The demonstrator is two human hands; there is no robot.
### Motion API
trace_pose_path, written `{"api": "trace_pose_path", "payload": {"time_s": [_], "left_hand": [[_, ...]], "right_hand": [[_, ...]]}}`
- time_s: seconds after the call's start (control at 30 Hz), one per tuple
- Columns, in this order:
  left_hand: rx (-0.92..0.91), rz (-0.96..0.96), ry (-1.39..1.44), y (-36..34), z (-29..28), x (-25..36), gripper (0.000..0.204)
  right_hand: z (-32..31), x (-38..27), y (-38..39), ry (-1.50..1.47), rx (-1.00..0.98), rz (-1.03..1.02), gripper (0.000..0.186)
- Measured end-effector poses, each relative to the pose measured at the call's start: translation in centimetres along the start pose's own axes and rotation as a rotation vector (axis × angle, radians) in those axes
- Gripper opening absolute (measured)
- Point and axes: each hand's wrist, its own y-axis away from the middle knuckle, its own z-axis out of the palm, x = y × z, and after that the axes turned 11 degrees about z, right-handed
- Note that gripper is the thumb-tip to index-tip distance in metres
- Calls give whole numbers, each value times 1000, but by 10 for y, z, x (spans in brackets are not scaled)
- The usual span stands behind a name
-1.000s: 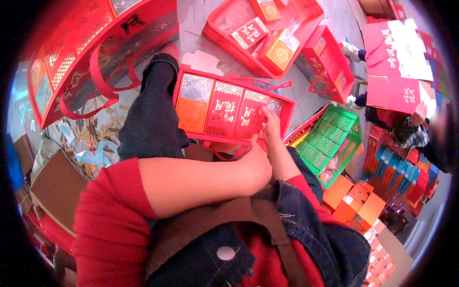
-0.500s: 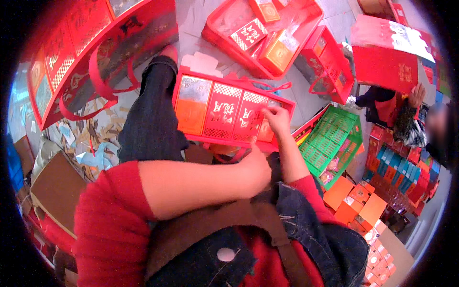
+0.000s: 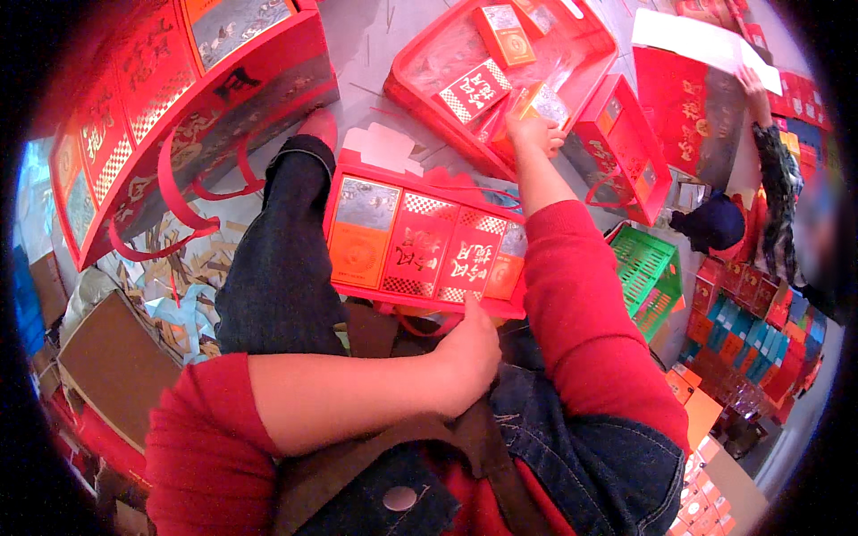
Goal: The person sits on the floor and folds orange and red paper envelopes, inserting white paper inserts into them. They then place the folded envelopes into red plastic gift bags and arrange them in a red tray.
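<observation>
A red gift box (image 3: pixel 357 290) lies before my legs, with a row of upright packs in it. An orange and silver pack (image 3: pixel 362 219) fills its left end, then come two red packs (image 3: pixel 418 241) with white checks, and another orange pack at the right. My left hand (image 3: pixel 469 353) is curled at the near edge, its thumb over the rim. Beyond the box, my right hand (image 3: pixel 534 134) reaches over the red plastic tray (image 3: pixel 407 85) and closes on the near end of an orange and silver box (image 3: pixel 542 103). Its fingertips are partly hidden.
A large red carton (image 3: pixel 223 116) with ribbon handles stands at the left. Another red gift box (image 3: pixel 617 143) and a green crate (image 3: pixel 648 277) are at the right. A co-worker's hand (image 3: pixel 751 80) touches a large red box (image 3: pixel 670 103). Paper scraps litter the left floor.
My right hand has left the gift box's right end and moved away from me to the tray's orange box. My left hand stays at the near rim. The co-worker's red box has tipped.
</observation>
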Motion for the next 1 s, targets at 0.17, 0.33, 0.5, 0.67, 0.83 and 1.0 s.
{"api": "trace_pose_path", "payload": {"time_s": [0.17, 0.33, 0.5, 0.67, 0.83, 1.0], "left_hand": [[-59, 9, -21, 4, -1, 0, 34], [51, 65, -20, 4, 2, 2, 28], [-5, 76, 124, -4, -5, 5, 22], [-45, 87, 114, -12, 5, 13, 24], [-28, 131, 97, -10, 21, 21, 23], [-16, 131, 71, -2, 19, 20, 22]], "right_hand": [[-14, 1, 15, -108, -102, -131, 116], [-52, 37, -21, -434, -220, -318, 104], [-104, 165, 33, -679, -31, -732, 102], [-79, 284, 132, -643, 102, -602, 99], [-53, 277, 153, -329, 198, -398, 93], [-45, 279, 146, -405, 57, -433, 92]]}}
